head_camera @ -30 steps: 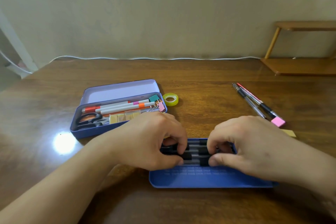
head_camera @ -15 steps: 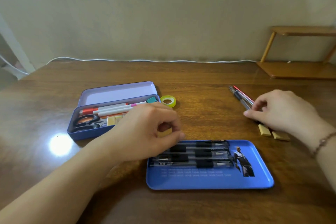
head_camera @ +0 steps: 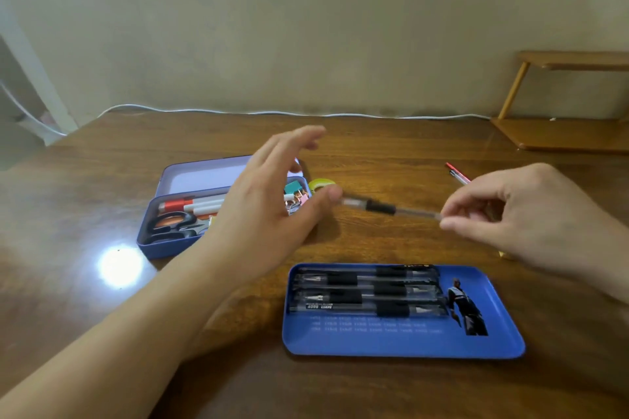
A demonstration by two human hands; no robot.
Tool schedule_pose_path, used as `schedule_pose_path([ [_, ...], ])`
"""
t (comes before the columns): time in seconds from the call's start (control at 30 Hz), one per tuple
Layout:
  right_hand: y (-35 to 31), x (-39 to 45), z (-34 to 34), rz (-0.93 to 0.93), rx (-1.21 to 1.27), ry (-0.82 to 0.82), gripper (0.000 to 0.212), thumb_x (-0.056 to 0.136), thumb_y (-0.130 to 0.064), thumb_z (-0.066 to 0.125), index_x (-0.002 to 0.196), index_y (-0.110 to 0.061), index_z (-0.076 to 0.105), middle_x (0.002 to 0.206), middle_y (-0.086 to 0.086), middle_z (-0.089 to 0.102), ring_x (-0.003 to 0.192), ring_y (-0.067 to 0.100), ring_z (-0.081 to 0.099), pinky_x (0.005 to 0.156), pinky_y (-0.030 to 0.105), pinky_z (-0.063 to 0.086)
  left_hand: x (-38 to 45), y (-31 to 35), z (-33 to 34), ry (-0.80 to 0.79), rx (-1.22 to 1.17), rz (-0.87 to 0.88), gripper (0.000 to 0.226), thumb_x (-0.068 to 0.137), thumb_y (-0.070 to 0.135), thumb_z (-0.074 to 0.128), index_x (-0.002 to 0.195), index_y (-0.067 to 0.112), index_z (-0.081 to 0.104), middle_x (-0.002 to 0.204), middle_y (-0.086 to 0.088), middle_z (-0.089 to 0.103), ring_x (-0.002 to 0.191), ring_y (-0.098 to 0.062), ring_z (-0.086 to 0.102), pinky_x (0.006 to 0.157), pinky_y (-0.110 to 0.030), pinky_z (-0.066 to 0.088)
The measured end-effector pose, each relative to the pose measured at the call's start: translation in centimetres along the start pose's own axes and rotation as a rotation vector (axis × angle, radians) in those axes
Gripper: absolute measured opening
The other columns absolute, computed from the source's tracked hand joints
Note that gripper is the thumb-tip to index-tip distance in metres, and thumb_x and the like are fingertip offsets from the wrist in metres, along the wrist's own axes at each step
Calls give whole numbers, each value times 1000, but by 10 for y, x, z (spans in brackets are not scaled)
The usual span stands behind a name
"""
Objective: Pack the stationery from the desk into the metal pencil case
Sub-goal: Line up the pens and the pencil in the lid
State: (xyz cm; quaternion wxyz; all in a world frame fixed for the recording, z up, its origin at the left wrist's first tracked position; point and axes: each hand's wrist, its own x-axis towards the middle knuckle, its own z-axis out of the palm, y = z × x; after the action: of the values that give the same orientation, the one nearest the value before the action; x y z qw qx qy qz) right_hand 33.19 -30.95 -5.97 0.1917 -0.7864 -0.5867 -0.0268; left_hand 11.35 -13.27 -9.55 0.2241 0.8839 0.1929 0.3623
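Note:
A lilac metal pencil case [head_camera: 155, 241] lies open at the left with markers, scissors [head_camera: 170, 226] and binder clips [head_camera: 296, 197] inside. My right hand [head_camera: 517, 218] pinches one end of a clear pen with a black grip [head_camera: 384, 207] and holds it level above the desk. My left hand [head_camera: 269, 211] hovers open in front of the case, fingers spread, thumb tip touching the pen's other end. A blue tray [head_camera: 401, 340] near me holds several black-grip pens [head_camera: 367, 289]. A red pen [head_camera: 457, 173] lies beyond my right hand.
A roll of yellow-green tape [head_camera: 321, 184] sits just right of the case. A small yellowish piece [head_camera: 503, 253] peeks out under my right hand. A wooden shelf [head_camera: 561, 133] stands at the back right, and a white cable [head_camera: 272, 112] runs along the wall.
My right hand picked a pen up from the desk at the right and carried it left. My left hand rose from the tray and opened, meeting the pen's tip.

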Motion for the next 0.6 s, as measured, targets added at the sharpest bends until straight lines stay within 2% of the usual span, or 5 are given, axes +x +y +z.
schedule_pose_path([
  [0.07,-16,-9,-3,-83,4,-122,15,67,-52,66,69,-39,72,58,-13,63,60,9,60,48,24,45,1,3,-5,-172,53,82,37,90,57,48,117,36,60,100,27,61,96,2,57,78,-20,47],
  [0.13,-27,-15,-4,-129,-46,-242,21,68,-57,61,71,-39,71,62,-17,63,65,2,60,48,13,35,0,8,-10,-357,92,217,26,90,51,57,104,32,68,87,22,64,88,-3,58,73,-23,49],
  [0.27,-33,-22,-6,-222,-124,-369,26,71,-64,54,77,-43,67,73,-26,63,75,-5,59,49,11,40,-3,18,-14,-637,44,241,18,82,43,73,97,31,72,81,14,66,82,-11,62,66,-31,51],
  [0.43,-35,-26,2,-292,-93,-370,21,74,-65,59,76,-45,62,72,-29,62,80,-10,56,52,10,38,-6,17,-16,-761,112,196,22,74,51,75,87,35,69,82,13,65,78,-9,63,65,-32,52],
  [0.6,-41,-27,7,-282,-85,-411,21,80,-66,56,83,-45,59,66,-19,59,83,-6,55,67,14,46,-7,15,-15,-827,227,171,24,72,53,73,88,36,66,86,13,65,80,-7,63,66,-31,54],
])
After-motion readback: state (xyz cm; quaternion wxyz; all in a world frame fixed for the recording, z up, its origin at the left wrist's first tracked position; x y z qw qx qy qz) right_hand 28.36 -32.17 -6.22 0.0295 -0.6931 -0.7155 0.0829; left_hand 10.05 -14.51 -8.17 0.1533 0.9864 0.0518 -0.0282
